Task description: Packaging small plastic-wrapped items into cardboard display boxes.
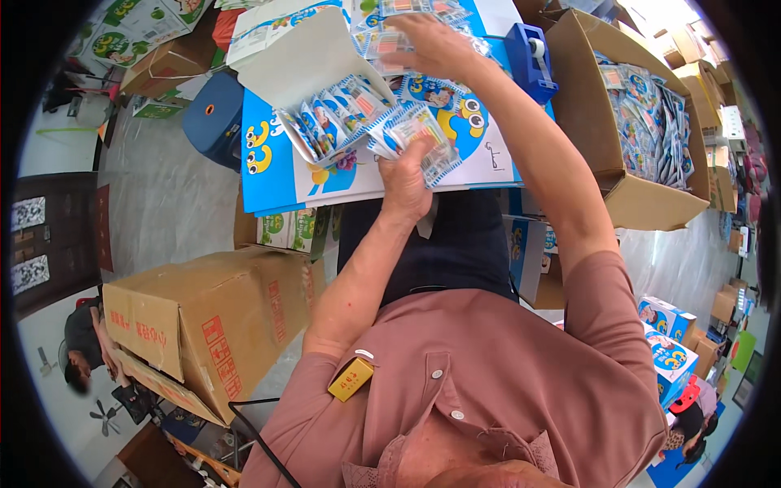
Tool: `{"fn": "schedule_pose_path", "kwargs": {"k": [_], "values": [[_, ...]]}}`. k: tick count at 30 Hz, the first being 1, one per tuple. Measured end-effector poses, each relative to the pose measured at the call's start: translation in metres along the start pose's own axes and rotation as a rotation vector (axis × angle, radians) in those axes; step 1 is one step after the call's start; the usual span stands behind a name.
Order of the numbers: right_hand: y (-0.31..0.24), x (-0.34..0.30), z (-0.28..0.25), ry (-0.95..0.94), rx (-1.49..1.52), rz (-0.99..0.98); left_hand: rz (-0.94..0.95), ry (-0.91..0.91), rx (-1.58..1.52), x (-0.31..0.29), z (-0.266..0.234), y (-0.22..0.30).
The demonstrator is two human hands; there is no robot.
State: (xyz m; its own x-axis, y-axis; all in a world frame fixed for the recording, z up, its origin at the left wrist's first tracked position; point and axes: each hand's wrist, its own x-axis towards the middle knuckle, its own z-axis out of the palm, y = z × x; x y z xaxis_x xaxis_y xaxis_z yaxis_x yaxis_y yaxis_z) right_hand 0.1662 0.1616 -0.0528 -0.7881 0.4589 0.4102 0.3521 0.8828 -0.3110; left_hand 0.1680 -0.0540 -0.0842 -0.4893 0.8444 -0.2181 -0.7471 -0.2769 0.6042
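Note:
My left hand point(407, 180) is closed round several small clear-and-blue snack packets point(416, 138), thumb on top, just above the table's near part. Beside it on the left stands an open white carton point(297, 69), its lid raised, with a row of similar packets point(342, 114) upright inside. Farther off, my right hand point(435, 47) reaches over loose packets point(439, 91) on the table. Its fingers are stretched out and apart, slightly blurred, and nothing shows in them. Part of the pile is hidden under that hand and forearm.
A blue tape dispenser point(533, 63) stands at the table's right edge. Right of it is a large cardboard box point(590, 98) full of packets. A blue bin point(215, 118) stands left of the table, and a brown carton point(195, 325) lower left. Other people are at both sides.

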Motion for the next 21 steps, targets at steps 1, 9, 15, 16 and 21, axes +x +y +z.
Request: {"fn": "schedule_pose_path", "kwargs": {"k": [1,9,15,16,21], "values": [[-0.007,0.007,0.009,-0.047,-0.153,-0.05,0.011,0.03,-0.017,0.0,-0.001,-0.002],[0.004,0.0,0.005,-0.217,-0.287,-0.18,0.004,0.083,-0.104,0.001,0.001,-0.005],[-0.015,-0.03,-0.037,-0.023,-0.111,0.11,0.102,0.153,-0.053,0.002,0.01,-0.009],[-0.023,-0.042,-0.047,-0.028,-0.109,0.098,0.157,0.196,-0.029,0.002,0.013,-0.01],[-0.066,-0.131,-0.079,0.114,0.24,0.25,0.147,0.245,-0.061,0.0,0.026,-0.018]]}}
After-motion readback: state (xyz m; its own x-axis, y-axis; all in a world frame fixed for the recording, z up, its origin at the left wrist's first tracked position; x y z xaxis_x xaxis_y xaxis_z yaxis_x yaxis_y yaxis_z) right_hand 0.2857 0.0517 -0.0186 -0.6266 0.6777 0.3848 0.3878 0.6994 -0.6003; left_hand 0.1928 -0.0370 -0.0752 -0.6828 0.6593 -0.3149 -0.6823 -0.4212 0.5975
